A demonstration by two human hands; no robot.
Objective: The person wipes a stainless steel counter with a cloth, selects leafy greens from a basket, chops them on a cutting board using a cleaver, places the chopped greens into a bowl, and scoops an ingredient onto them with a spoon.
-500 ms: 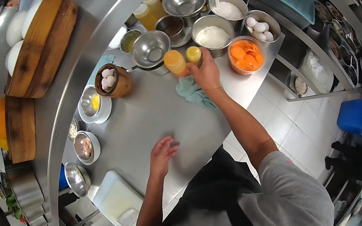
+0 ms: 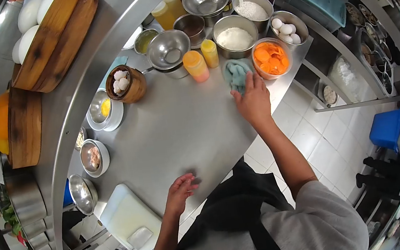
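My right hand point(image 2: 253, 99) lies by the bunched teal cloth point(image 2: 236, 72), its fingers stretched out and thumb apart, fingertips touching the cloth's near edge. The cloth rests on the steel table beside a clear tub of orange slices point(image 2: 271, 58). An orange-topped squeeze bottle point(image 2: 195, 66) and a smaller yellow-capped bottle point(image 2: 210, 53) stand just left of the cloth. Over the table's near part, my left hand point(image 2: 181, 191) hovers with loosely curved fingers and nothing in it.
Along the back are a bowl of white powder point(image 2: 234, 37), a bowl of eggs point(image 2: 289, 28) and a steel bowl point(image 2: 168, 50). A wooden steamer basket point(image 2: 132, 86) holds white balls. A cutting board point(image 2: 130, 219) sits at the left front; an overhead metal rail point(image 2: 72, 104) crosses the left.
My right hand has let go of the yellow-capped bottle and moved right and nearer to the cloth. The cloth has shifted right and back, bunched smaller. My left hand has dropped slightly nearer to me.
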